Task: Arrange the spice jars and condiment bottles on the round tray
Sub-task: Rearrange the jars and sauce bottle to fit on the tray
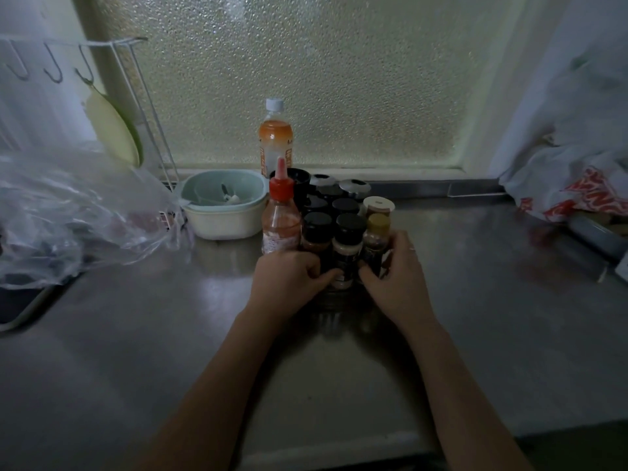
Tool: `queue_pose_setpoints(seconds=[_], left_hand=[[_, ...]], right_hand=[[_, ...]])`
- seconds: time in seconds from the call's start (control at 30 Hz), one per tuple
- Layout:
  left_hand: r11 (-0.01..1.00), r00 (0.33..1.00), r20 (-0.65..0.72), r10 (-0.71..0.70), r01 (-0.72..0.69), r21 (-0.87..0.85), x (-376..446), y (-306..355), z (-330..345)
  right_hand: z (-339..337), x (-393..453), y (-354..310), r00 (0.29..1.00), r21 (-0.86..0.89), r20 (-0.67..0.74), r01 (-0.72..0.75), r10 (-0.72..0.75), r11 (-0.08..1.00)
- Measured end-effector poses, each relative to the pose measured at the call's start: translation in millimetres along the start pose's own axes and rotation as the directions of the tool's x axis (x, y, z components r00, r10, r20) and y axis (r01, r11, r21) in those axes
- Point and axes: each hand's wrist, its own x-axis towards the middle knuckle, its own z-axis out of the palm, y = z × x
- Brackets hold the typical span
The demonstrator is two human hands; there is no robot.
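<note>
Both hands closing in on the front row of jars

The left hand (289, 277) and right hand (396, 266) sit either side of the pale-powder spice jar (345, 263), fingers (331, 275) curled onto it, likely snugging it in. The cluster stands mid-table (475, 300), red-capped sauce bottle (280, 215) at its left edge; the round tray underneath is barely visible.
</note>
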Motion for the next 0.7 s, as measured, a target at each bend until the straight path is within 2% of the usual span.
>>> queue_pose_setpoints(seconds=[0.13, 0.3, 0.4, 0.47, 0.53, 0.63, 0.7], left_hand=[[0.998, 0.999, 0.010, -0.054, 0.053, 0.039, 1.8, 0.0, -3.1], [0.999, 1.000, -0.020, -0.007, 0.008, 0.053, 0.8, 1.5, -4.0], [0.999, 1.000, -0.003, 0.031, -0.031, 0.040, 0.2, 1.1, -2.9], [1.000, 1.000, 0.001, 0.009, -0.009, 0.015, 0.7, 0.2, -3.0], [1.000, 0.999, -0.031, -0.007, 0.007, 0.013, 0.6, -1.1, -4.5], [0.999, 0.993, -0.106, -0.045, 0.047, 0.016, -0.5, -1.2, -11.1], [0.977, 0.947, -0.241, -0.212, 0.203, -0.063, 1.2, -2.7, -15.9]], right_hand=[[-1.6, -1.7, -0.1, 1.000, 0.066, -0.007, -0.027, 0.028, 0.997], [1.2, -1.0, 1.9, 0.998, 0.087, -0.051, -0.035, 0.040, 0.996], [2.5, -1.4, 3.9, 0.998, 0.021, 0.033, -0.050, 0.049, 0.999], [2.5, -1.3, 3.7, 0.997, 0.035, 0.067, -0.051, 0.048, 0.998], [0.6, -0.9, 2.5, 0.996, 0.029, 0.074, -0.056, 0.054, 0.998], [-5.6, -1.0, 3.9, 0.991, -0.103, 0.068, -0.109, 0.116, 0.989], [-7.4, -2.6, 5.9, 0.987, -0.170, 0.053, -0.142, 0.153, 0.975]])
